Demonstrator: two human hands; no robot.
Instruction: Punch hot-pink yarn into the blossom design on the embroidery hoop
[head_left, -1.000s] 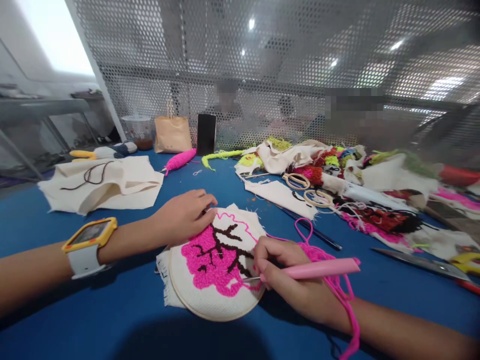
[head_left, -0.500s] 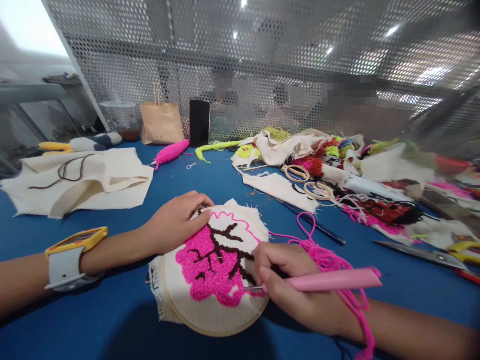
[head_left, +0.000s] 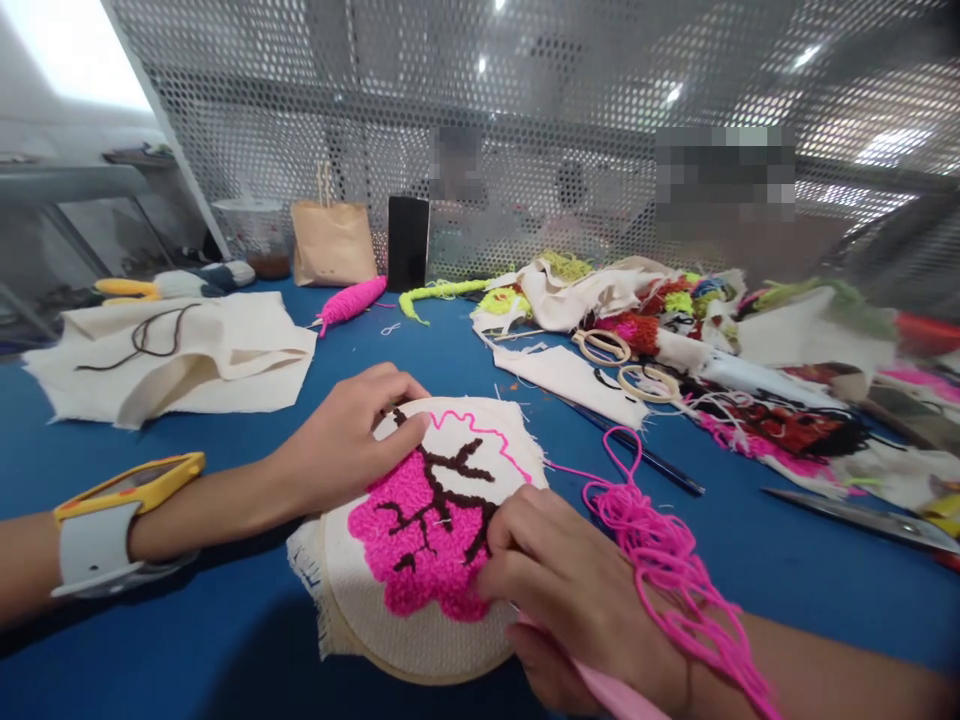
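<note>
An embroidery hoop [head_left: 420, 668] with white fabric lies tilted on the blue table, bearing dense pink yarn loops [head_left: 442, 560] and dark brown branch lines. My left hand [head_left: 367, 430] grips its upper left rim, thumb on the fabric and fingers over the edge. In my right hand [head_left: 577, 590] is a pink-handled punch needle [head_left: 611, 690], its handle pointing down toward the bottom edge of the view. The right fingertips touch the lower right of the pink loops; the needle tip is mostly hidden. Loose pink yarn [head_left: 667, 560] trails across the right wrist.
Scissors [head_left: 862, 515] and a dark pen [head_left: 652, 460] lie right. Behind them spreads a heap of fabric scraps and yarn [head_left: 787, 400] with small hoops. Folded cloth [head_left: 187, 360], a pink yarn bundle [head_left: 352, 303], a paper bag [head_left: 334, 245] and a phone [head_left: 409, 243] stand or lie farther back.
My right hand has turned and moved left over the loops, and the punch needle's handle has swung from pointing right to pointing down. The left hand keeps its hold.
</note>
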